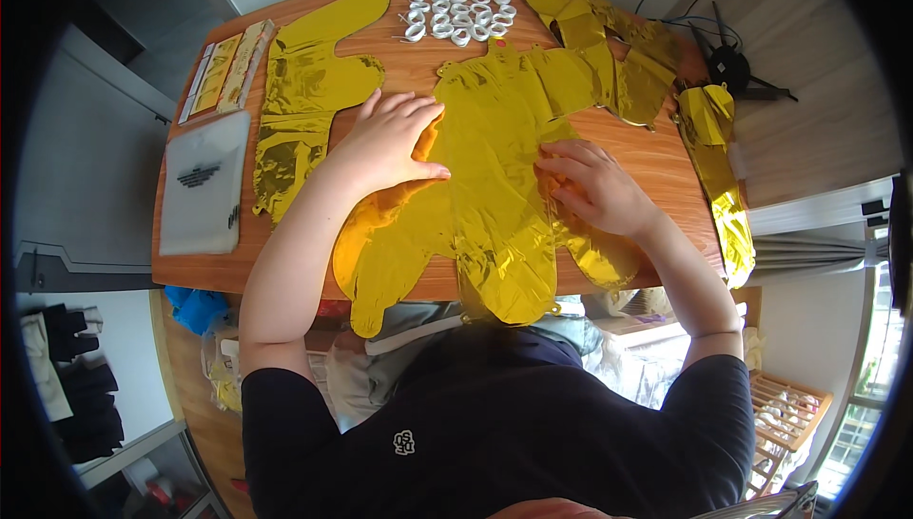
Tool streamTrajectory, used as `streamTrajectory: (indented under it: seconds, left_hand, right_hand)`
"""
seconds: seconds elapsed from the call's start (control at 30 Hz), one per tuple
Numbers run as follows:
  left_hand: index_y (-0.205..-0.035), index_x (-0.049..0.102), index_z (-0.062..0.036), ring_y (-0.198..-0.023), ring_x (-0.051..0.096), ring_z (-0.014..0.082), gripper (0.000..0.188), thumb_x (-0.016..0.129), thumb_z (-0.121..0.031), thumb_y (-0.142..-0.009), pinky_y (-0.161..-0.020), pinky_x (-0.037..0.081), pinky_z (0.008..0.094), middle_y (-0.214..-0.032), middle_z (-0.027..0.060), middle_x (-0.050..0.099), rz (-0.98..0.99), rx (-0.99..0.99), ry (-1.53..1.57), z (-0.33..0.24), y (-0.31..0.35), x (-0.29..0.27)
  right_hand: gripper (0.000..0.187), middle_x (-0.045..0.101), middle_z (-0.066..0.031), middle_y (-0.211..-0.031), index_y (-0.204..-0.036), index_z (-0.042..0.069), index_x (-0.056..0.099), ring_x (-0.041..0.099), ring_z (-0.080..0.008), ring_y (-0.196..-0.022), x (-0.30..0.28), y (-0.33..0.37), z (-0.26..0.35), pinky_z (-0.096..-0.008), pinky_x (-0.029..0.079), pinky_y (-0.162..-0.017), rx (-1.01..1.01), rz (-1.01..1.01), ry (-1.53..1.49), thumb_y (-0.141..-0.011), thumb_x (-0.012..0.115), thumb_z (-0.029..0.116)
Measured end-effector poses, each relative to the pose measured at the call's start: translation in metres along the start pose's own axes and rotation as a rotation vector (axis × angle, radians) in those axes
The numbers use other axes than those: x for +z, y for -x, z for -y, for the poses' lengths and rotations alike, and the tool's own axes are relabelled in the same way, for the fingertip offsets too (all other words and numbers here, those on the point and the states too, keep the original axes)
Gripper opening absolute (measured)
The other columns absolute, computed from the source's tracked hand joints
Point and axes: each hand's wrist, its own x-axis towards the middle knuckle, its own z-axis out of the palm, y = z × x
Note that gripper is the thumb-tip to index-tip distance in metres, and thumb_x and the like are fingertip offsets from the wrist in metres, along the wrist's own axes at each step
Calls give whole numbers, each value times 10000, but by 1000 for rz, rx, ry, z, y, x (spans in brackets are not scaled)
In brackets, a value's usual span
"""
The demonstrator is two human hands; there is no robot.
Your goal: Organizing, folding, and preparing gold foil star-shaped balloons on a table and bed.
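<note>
A flat gold foil balloon (pixel 499 139), uninflated and shaped with several rounded lobes, lies in front of me, its lower lobes hanging past the table's near edge. My left hand (pixel 395 139) rests on its left side, fingers and thumb spread apart, holding nothing. At the right side, my right hand (pixel 594 186) has its fingers bent round the creased edge of the foil; the exact grip of its fingertips is partly hidden. A second gold foil balloon (pixel 295 96) lies flat to the left. More crumpled gold foil (pixel 637 72) spreads toward the back right.
Several small white ribbon coils (pixel 460 20) sit in rows at the back of the wooden table (pixel 647 153). To the left are a printed flat box (pixel 223 72) and a translucent bag (pixel 204 186) with dark print. A black router (pixel 730 67) stands back right, beside a gold strip (pixel 718 177).
</note>
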Motion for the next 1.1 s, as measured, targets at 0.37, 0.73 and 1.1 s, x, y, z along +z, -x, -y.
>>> streamTrajectory:
  seconds: [0.37,0.73,1.1]
  left_hand:
    - [-1492,456,-67,-1463,359,295,946,751,-631,-792,-1255,166,508,-1531,123,466,-23,-14,21,-2,1,-4]
    - [-1463,496,-81,-1429,392,297,826,706,-599,-856,-1242,207,502,-1487,115,496,-67,-2,28,-1,-2,4]
    - [-1517,439,-133,-1404,390,293,869,693,-630,-851,-1188,273,492,-1488,95,458,-63,-31,-32,-6,-4,13]
  right_hand:
    - [397,579,-156,-1382,-1284,68,638,493,-365,-1328,1,-2,-2,-456,390,-1113,-5,-19,41,-892,675,115]
    - [402,570,-152,-1396,-1285,61,635,488,-363,-1330,3,0,-2,-457,390,-1114,6,-19,56,-892,682,130]
    - [411,568,-149,-1404,-1300,70,635,478,-362,-1342,1,0,-2,-459,381,-1124,22,-8,45,-896,679,136]
